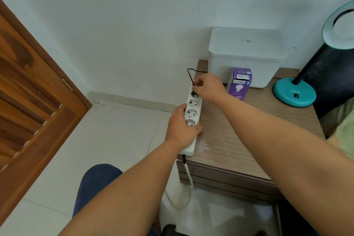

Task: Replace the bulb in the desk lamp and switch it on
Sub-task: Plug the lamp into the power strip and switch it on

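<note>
The left hand is clamping its grip around the power strip, lying lengthwise along the worktop edge, while the right hand is pinching the black plug at the strip's far socket, the teal desk lamp standing well right.

"ECOLINK" on purple bulb box; "ATN" on lamp base
</note>
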